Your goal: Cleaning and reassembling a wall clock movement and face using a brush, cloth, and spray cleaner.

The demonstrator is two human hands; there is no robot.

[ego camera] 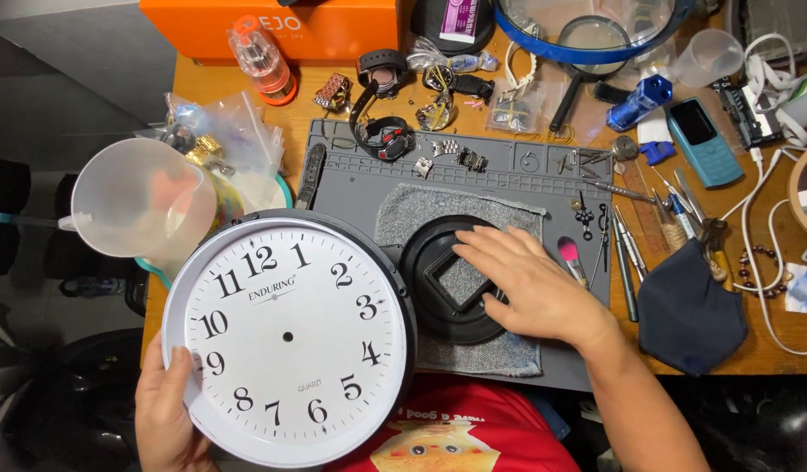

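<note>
On the worktop (pixel 770 350), the right hand (pixel 530 284) lies flat, fingers together, on a black round frame (pixel 421 280); nearer left, the left hand (pixel 163 411) has its fingers clamped on the white clock dial (pixel 285 336).

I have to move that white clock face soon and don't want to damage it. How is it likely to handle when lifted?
The clock face looks like a thin, wide disc, so probably light for its size. The left hand holds it by its lower left rim alone, tilted, which suggests it is stiff rather than floppy. Its smooth, glossy surface may be slippery, and a thin rim could bend or crack if squeezed.

Watch repair bench: wristwatches (pixel 384 138), tweezers (pixel 626 262), work mat (pixel 508 166).
</note>
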